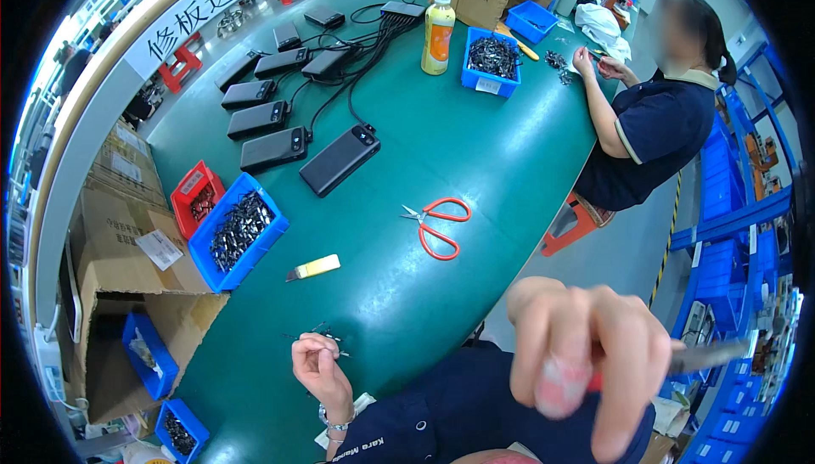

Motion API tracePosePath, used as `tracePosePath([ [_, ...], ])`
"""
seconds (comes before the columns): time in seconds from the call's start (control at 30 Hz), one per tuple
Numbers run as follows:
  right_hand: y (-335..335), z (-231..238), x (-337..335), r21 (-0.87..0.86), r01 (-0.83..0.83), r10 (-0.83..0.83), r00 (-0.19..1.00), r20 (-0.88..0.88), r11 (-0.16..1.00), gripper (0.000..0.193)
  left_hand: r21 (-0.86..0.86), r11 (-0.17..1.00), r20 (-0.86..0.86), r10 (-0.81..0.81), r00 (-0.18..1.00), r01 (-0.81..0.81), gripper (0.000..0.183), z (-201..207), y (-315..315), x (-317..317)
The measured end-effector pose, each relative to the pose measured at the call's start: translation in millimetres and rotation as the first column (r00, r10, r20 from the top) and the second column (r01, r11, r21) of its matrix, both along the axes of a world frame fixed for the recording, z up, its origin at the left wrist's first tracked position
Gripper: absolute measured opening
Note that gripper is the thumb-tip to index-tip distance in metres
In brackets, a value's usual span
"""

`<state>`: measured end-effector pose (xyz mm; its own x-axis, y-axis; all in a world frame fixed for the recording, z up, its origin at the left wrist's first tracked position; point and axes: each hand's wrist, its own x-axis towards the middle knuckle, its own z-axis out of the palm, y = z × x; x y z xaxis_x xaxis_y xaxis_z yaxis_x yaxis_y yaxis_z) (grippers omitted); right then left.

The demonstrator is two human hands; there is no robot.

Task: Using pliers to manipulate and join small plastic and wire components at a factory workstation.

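Observation:
My right hand (594, 354) is raised close to the camera, its fingers curled around a slim tool (709, 357) with a grey metal end. A bit of red shows between the fingers; the rest of the tool is hidden. One finger wears a pinkish-white wrap. Lower left, my left hand (321, 366) rests over the green table with fingers curled together; what they pinch, if anything, cannot be made out. Small dark parts with thin metal pins (327, 331) lie just beyond its fingertips. Farther off are a yellow utility knife (317, 267) and red-handled scissors (437, 226).
Blue bin (276, 230) of small black parts and red bin (199, 177) stand left. Black power banks (340, 160) with cables fill the far left. A bottle (438, 35) and blue bin (514, 88) stand far. A co-worker (654, 107) handles parts at right. Open carton (93, 354) at left.

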<state>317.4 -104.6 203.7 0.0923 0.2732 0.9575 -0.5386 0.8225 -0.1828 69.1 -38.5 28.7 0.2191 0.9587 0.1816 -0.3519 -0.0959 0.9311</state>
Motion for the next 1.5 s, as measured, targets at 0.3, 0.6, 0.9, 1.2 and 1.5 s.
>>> tracePosePath([
  [0.3, -16.4, 34.2, 3.2, -0.050, 0.003, 0.007, 0.981, 0.195, 0.999, 0.039, 0.023, 0.998, -0.005, -0.051, 0.999, 0.051, 0.009, 5.5, -5.8, 9.6],
  [0.6, -1.0, 6.2, -1.4, 0.132, -0.347, 0.285, 0.894, 0.346, 0.928, 0.044, -0.008, 1.000, 0.013, -0.016, 1.000, 0.016, 0.011, 2.0, -4.3, 0.8],
  [0.9, 89.8, -133.6, -60.6, -0.954, -0.063, 0.251, 0.968, 0.014, 0.294, 0.042, 0.080, 0.992, -0.241, 0.112, 0.964, -0.095, 0.009, 13.4, 2.4, 0.5],
  [1.2, 81.5, -189.5, -107.3, -0.979, 0.102, 0.399, 0.902, 0.166, 0.177, 0.041, -0.065, 0.988, -0.312, 0.112, 0.943, -0.138, 0.010, 10.5, 41.3, -34.9],
  [1.5, 70.0, -196.5, -120.6, -0.976, 0.177, 0.595, 0.774, 0.216, 0.124, 0.046, -0.060, 0.991, -0.160, 0.106, 0.982, -0.116, 0.009, -10.5, 34.6, -47.0],
])
